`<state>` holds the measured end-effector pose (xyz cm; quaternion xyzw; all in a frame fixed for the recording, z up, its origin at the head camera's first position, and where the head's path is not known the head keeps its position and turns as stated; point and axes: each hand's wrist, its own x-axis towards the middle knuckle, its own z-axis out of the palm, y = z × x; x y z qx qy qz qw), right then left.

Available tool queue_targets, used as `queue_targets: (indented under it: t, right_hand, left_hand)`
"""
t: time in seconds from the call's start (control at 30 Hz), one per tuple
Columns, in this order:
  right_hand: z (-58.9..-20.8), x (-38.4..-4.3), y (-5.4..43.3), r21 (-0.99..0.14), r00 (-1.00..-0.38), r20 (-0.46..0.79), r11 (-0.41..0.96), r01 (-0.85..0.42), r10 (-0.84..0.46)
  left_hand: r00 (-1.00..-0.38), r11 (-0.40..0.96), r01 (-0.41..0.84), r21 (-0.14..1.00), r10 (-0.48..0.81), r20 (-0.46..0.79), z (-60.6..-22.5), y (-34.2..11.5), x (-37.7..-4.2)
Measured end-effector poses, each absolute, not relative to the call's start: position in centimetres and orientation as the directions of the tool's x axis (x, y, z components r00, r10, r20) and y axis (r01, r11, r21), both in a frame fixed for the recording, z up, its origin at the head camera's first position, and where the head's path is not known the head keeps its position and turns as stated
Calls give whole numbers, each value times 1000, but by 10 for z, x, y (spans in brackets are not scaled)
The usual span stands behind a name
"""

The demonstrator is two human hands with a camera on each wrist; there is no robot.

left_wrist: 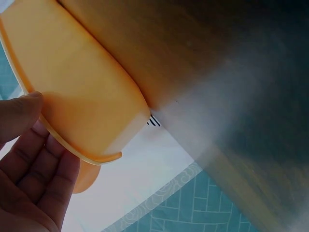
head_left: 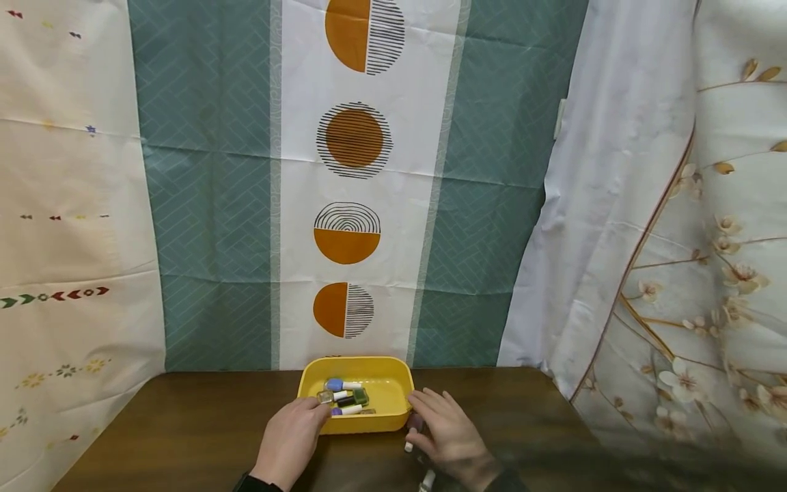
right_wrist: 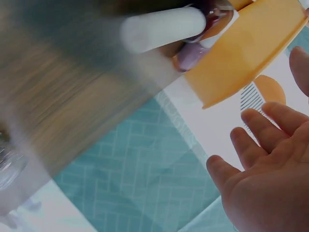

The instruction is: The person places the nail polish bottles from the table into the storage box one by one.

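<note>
A yellow plastic basket (head_left: 393, 403) sits on the table with several small nail polish bottles (head_left: 352, 398) inside, mostly toward its left half. My left hand (head_left: 294, 432) pinches the basket's rim at the near left corner; in the left wrist view the thumb presses one side of the wall while the fingers curl behind it. By the right end of the basket, my right hand (head_left: 449, 430) is spread with nothing held, its fingers (right_wrist: 248, 150) extended. Between that hand and the basket lies a dark red nail polish bottle with a white cap (right_wrist: 164, 29), beside a purple bottle (right_wrist: 190, 55).
Another white-capped item (head_left: 427, 480) lies on the brown table (head_left: 215, 417), near the right wrist. A clear glass object (right_wrist: 9, 164) shows at the edge of the right wrist view. A patterned curtain (head_left: 212, 205) hangs right behind the table.
</note>
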<state>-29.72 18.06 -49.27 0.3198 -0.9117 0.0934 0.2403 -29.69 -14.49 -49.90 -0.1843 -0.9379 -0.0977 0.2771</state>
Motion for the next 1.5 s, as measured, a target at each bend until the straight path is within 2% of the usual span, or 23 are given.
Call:
queue_targets:
  t: [0.27,0.37,0.53,0.6,0.77,0.97,1.1,1.2,1.3,1.4,1.5]
  right_hand:
    - [-501,-285,214,-67,-754,434,817,-573,-494]
    - [-509,-281,227,-21,-725,481,820,-572,-494]
    - [-524,-281,250,123,-602,613,815,-566,-511]
    - [-528,-282,259,137,-598,621,822,-553,-506]
    - [-537,-283,283,104,-635,584,823,-558,-505]
    - [-545,-282,307,126,-600,584,792,-597,-546]
    - [-542,-281,315,103,-632,554,797,-595,-542]
    - [-544,-280,321,38,-663,530,796,-604,-529]
    - [-546,-282,328,-85,-729,447,787,-611,-518]
    - [-550,-288,337,-155,-783,348,792,-591,-516]
    - [-559,-301,351,-105,-798,244,803,-586,-551]
  left_hand:
    - [-813,922,380,72,296,502,-498,-144,-298]
    - [-813,923,379,71,295,502,-500,-146,-299]
    - [-806,920,384,75,295,513,-500,-147,-300]
    - [-809,920,383,78,293,509,-499,-146,-299]
    - [-809,919,386,80,296,507,-498,-145,-297]
    - [-798,918,389,80,293,526,-499,-147,-297]
    - [-789,916,391,87,286,544,-500,-149,-297]
    - [-790,915,393,94,284,544,-501,-150,-297]
    - [-801,917,388,94,285,527,-504,-150,-298]
    - [-810,921,380,86,286,513,-505,-149,-298]
    - [-812,924,374,80,285,510,-504,-148,-298]
